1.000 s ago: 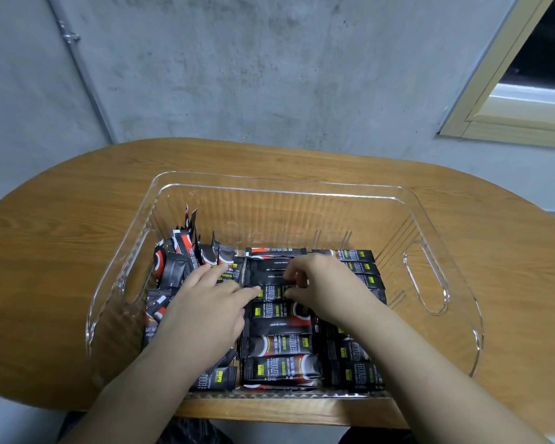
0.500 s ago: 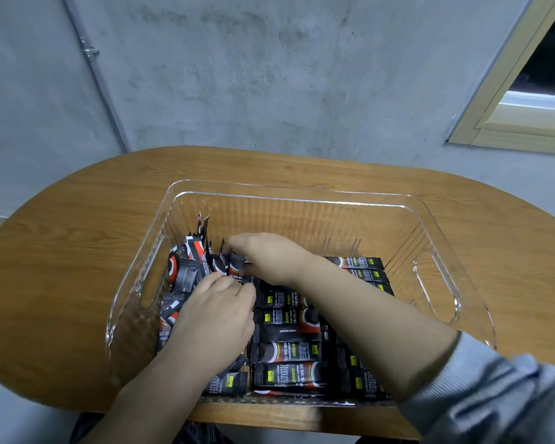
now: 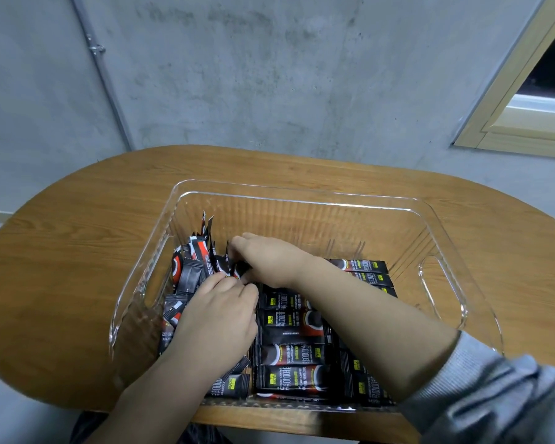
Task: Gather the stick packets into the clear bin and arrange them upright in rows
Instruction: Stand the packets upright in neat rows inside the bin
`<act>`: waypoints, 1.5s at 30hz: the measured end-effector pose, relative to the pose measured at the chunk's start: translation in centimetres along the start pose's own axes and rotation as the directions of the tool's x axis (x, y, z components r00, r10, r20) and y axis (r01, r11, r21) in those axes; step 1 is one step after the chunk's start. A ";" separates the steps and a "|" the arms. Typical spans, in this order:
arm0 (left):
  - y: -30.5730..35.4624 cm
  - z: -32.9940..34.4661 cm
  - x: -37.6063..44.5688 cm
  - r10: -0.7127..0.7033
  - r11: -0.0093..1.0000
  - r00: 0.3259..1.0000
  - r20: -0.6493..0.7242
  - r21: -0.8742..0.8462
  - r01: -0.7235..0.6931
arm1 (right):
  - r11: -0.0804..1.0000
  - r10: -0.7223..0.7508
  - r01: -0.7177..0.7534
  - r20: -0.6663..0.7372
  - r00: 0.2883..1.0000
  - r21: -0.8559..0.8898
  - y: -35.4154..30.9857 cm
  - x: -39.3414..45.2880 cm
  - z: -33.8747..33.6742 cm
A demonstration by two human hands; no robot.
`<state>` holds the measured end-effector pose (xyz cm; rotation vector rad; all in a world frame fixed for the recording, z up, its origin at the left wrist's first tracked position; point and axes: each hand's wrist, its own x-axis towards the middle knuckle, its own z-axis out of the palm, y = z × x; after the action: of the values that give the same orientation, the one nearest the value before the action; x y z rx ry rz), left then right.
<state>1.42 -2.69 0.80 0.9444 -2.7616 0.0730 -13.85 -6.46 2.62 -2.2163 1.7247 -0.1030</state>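
While the oval wooden table (image 3: 77, 251) sits against grey concrete wall (image 3: 269, 75), I see stick packets (image 3: 289, 354) reading "START COFFEE" inside the clear bin (image 3: 442, 283); right hand (image 3: 266, 261) pinches one upright, left hand (image 3: 218, 318) presses flat, fingers relaxed.

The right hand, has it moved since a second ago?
Yes. The right hand has crossed left over the flat packets to the upright packets by the clear bin's left wall.
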 end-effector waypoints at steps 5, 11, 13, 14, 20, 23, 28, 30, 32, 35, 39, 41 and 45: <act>0.0 0.1 0.0 -0.006 1.000 1.000 -0.009 0.011 0.006 | 0.999 -0.017 0.019 -0.058 0.998 0.029 0.0 -0.2 -0.1; -0.1 0.2 -0.1 -0.013 1.000 0.999 -0.038 0.012 0.013 | 0.997 -0.063 0.066 -0.099 0.993 0.028 -0.2 -0.7 -0.7; -0.1 0.2 -0.1 -0.011 1.000 0.998 -0.059 0.011 0.012 | 0.997 -0.065 0.071 -0.137 0.988 0.038 -0.1 -1.2 -0.9; 0.0 0.2 -0.2 -0.007 1.000 0.997 -0.072 0.012 0.008 | 0.997 -0.048 0.056 -0.155 0.987 0.045 0.1 -1.7 -1.1; -0.1 0.2 -0.3 -0.008 0.999 0.997 -0.077 0.036 0.011 | 0.951 0.266 -0.191 -0.326 0.907 0.245 1.3 -5.5 -3.1; -0.1 0.1 -0.2 0.003 0.999 0.997 -0.077 0.053 0.001 | 0.830 0.489 -0.316 -0.326 0.809 0.460 1.5 -8.2 -3.7; 0.0 0.2 -0.2 0.018 0.998 0.996 -0.088 0.056 -0.013 | 0.683 0.612 -0.474 -0.083 0.786 0.556 1.2 -12.8 -3.3; -0.1 0.3 -0.2 0.019 0.998 0.997 -0.081 0.058 -0.014 | 0.675 0.601 -0.511 0.003 0.799 0.533 0.8 -13.4 -2.7; -0.1 0.3 -0.2 0.017 0.999 0.997 -0.082 0.051 -0.013 | 0.697 0.600 -0.545 0.035 0.799 0.466 0.5 -13.2 -2.0; -0.1 0.3 -0.3 0.020 1.000 0.997 -0.076 0.018 -0.019 | 0.709 0.635 -0.590 0.014 0.772 0.387 0.1 -12.6 -1.1; -0.1 0.0 -0.5 0.024 1.000 0.999 -0.021 0.011 -0.024 | 0.729 0.650 -0.604 -0.051 0.758 0.323 -0.1 -12.2 -0.1; -0.2 0.0 -0.6 0.031 0.999 1.000 0.001 0.015 -0.031 | 0.739 0.655 -0.612 -0.088 0.750 0.283 -0.2 -12.2 0.0; -0.1 -0.1 -0.5 0.029 0.999 0.999 0.026 0.024 -0.030 | 0.791 0.604 -0.570 -0.140 0.784 0.219 -0.6 -12.2 0.0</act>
<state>1.94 -2.48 0.79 0.9172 -2.8049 0.0997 -16.53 5.29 4.59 -1.4943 2.3483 -0.3179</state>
